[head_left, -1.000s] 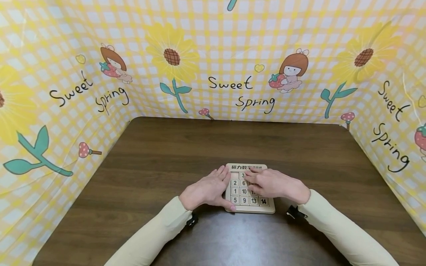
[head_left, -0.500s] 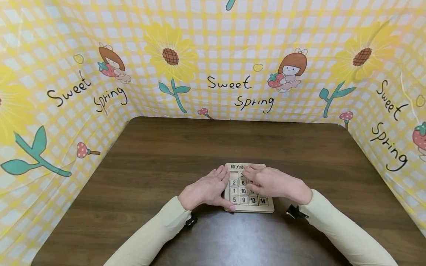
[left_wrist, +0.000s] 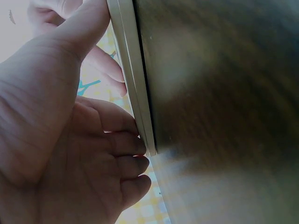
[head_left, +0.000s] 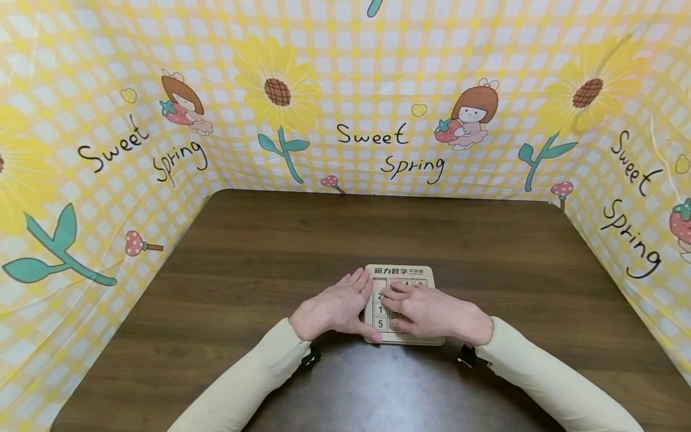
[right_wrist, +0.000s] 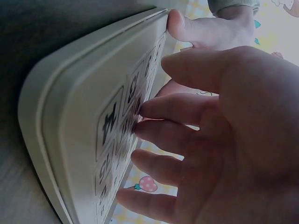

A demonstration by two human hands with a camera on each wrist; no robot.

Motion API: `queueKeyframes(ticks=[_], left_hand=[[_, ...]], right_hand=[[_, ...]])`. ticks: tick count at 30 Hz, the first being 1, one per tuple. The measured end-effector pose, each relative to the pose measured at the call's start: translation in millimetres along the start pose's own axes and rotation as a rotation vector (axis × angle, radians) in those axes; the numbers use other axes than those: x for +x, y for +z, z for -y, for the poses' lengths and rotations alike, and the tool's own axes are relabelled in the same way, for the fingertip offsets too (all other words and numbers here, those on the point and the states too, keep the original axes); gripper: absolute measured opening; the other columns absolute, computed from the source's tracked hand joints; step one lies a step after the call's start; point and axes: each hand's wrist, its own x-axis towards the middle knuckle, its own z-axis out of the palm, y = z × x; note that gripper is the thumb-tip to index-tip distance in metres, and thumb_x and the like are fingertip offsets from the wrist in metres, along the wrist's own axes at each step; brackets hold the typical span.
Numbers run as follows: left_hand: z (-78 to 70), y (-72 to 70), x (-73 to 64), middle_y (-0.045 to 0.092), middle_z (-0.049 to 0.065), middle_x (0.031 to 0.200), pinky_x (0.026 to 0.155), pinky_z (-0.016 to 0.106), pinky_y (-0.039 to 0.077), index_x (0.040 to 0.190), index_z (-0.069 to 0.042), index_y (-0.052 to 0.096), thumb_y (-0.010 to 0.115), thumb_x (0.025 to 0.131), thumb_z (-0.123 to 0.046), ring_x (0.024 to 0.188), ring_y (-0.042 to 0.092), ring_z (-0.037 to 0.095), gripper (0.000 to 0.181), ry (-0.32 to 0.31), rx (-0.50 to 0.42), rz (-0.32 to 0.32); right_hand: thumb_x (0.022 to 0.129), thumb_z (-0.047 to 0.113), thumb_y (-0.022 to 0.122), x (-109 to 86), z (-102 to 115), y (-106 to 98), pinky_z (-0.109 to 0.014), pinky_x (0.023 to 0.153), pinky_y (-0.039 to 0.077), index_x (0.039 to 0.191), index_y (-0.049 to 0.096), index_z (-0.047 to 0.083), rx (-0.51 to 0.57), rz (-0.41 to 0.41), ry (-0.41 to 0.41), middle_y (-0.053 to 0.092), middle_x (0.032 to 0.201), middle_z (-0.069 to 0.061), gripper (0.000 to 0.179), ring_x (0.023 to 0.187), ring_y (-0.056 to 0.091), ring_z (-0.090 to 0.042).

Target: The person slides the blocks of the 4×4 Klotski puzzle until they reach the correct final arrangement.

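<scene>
A wooden number sliding puzzle (head_left: 410,340) lies flat, its tiles in rows below a printed heading. My left hand (head_left: 335,306) rests along its left side with extended fingers, the thumb at the near left corner. In the left wrist view its fingertips meet the frame's edge (left_wrist: 135,93). My right hand (head_left: 432,309) spreads over the tiles and hides most of the middle and right ones. Its fingertips (right_wrist: 140,126) touch the tile faces in the right wrist view. The 1 tile (head_left: 380,310) and 5 tile (head_left: 380,324) show, and a gap (head_left: 379,284) at the top left holds no tile.
The puzzle lies on a dark brown wooden table (head_left: 302,234). A yellow checked cloth (head_left: 356,72) with flowers and lettering rises round the back and sides. Black wrist straps (head_left: 310,357) sit below both light sleeves (head_left: 245,372).
The right hand has moved left and nearer the body over the tiles, uncovering the heading and the top right tiles. The left hand stays in place.
</scene>
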Motion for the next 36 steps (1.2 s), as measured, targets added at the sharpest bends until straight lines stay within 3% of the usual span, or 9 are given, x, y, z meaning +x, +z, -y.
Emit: queueKeyframes(ticks=[7, 23, 36], left_hand=[[0.0, 0.1, 0.2, 0.016, 0.021, 0.163, 0.125, 0.04, 0.018, 0.154, 0.003, 0.02, 0.062, 0.076, -0.076, 0.153, 0.013, 0.03, 0.119, 0.003, 0.001, -0.002], [0.0, -0.2, 0.4, 0.015, 0.021, 0.163, 0.125, 0.04, 0.018, 0.154, 0.003, 0.022, 0.062, 0.076, -0.076, 0.153, 0.013, 0.03, 0.118, 0.007, -0.004, -0.001], [-0.3, -0.5, -0.4, 0.016, 0.021, 0.163, 0.125, 0.041, 0.019, 0.154, 0.003, 0.023, 0.062, 0.076, -0.076, 0.153, 0.013, 0.03, 0.117, 0.005, 0.007, 0.001]], right_hand=[[0.097, 0.028, 0.057, 2.5, -4, 2, -0.051, 0.11, 0.042, 0.138, 0.056, 0.005, -0.042, -0.045, -0.026, 0.054, 0.144, -0.014, 0.046, 0.136, 0.048, -0.037], [0.097, 0.028, 0.057, 10.5, -12, 3, -0.051, 0.108, 0.045, 0.136, 0.057, 0.009, -0.037, -0.049, 0.001, 0.056, 0.143, -0.014, 0.043, 0.135, 0.049, -0.037], [0.099, 0.032, 0.054, 13.6, -13, 2, -0.057, 0.106, 0.045, 0.139, 0.055, 0.01, -0.029, -0.027, 0.076, 0.053, 0.146, -0.011, 0.045, 0.137, 0.047, -0.037]])
